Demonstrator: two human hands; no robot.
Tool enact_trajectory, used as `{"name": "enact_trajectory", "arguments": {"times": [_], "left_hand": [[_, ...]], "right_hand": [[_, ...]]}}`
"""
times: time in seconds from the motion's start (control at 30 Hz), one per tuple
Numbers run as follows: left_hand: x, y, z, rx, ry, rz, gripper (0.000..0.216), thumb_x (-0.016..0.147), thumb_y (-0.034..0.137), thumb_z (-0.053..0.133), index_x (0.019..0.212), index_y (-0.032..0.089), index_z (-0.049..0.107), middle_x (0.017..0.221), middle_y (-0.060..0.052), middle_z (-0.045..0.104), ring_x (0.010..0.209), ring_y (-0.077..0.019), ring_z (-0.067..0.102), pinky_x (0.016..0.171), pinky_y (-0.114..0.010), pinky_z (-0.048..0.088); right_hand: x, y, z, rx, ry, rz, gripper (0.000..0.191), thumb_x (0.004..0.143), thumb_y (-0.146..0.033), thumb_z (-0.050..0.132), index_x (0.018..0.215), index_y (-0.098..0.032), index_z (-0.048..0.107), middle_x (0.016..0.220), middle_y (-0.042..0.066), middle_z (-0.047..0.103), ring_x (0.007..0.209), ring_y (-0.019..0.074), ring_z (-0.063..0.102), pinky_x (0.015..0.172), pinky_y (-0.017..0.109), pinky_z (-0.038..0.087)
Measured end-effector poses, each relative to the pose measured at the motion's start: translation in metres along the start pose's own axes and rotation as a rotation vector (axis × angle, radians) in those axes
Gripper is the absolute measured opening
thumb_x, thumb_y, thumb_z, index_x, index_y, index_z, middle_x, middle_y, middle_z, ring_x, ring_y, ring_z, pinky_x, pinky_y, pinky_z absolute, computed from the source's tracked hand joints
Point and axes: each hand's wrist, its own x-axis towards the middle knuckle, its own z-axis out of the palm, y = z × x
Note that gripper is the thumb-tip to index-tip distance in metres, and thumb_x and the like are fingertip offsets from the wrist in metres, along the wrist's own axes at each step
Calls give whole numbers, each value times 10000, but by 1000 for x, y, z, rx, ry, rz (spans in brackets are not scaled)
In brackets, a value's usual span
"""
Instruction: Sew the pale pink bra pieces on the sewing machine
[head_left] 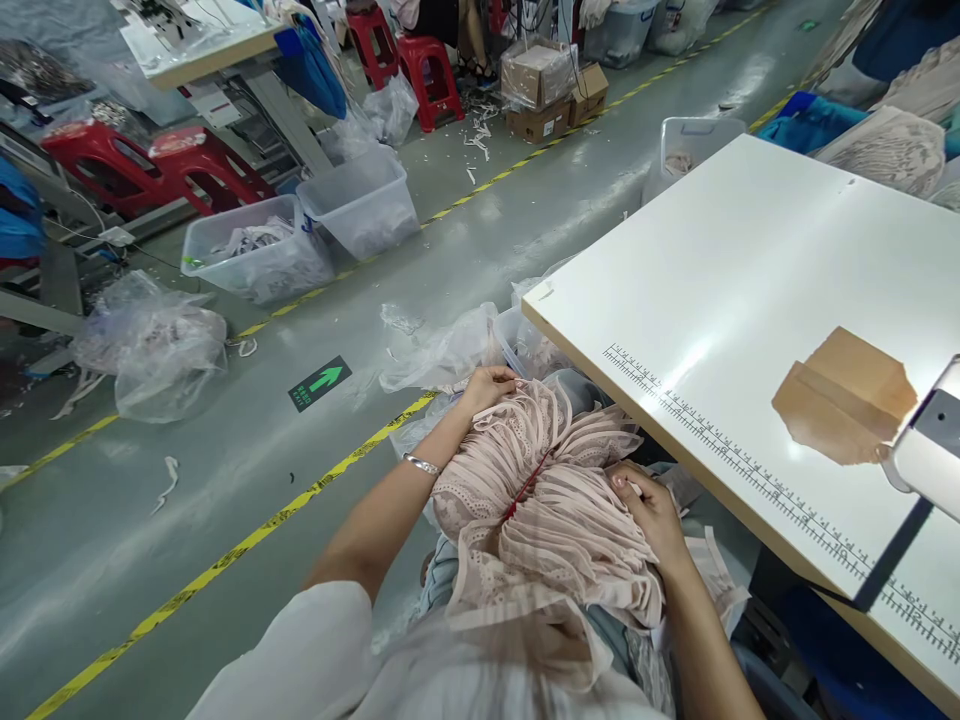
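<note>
A bundle of pale pink lace pieces (547,500) lies on my lap, tied round its middle with a red string (525,487). My left hand (487,385) grips the bundle's far upper edge with curled fingers; a silver bangle (421,464) is on that wrist. My right hand (651,505) presses on the bundle's right side, fingers closed over the lace. More lace hangs down over my knees.
A white worktable (750,290) with a printed ruler (780,495) along its edge and a brown tape patch (844,395) stands at the right. Clear plastic bins (360,205) and bags (150,345) lie on the grey floor beyond a yellow line (225,560). Red stools (150,165) stand at the back.
</note>
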Motion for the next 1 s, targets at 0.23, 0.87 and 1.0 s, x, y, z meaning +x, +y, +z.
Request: {"name": "enact_trajectory", "arguments": {"times": [0.23,0.87,1.0], "left_hand": [[-2,2,0,4,44,7,135,664,264,748,741,154,740,701,-25,696,670,-150,603,677,-273,485],[4,-2,-2,-122,11,-63,279,630,381,805,741,140,719,685,-26,698,643,-150,597,662,-284,481],[4,-2,-7,-129,-7,-61,368,622,357,827,897,133,728,689,-26,695,677,-162,619,664,-284,474]], "right_hand": [[1,-1,0,18,4,-6,399,893,-548,532,675,-214,544,701,19,534,700,189,513,659,295,390],[1,0,1,22,14,-9,395,890,-541,535,676,-209,544,699,21,530,695,185,504,656,290,389],[1,0,0,26,5,-8,371,898,-513,535,688,-208,558,713,19,537,708,185,512,665,288,382]]}}
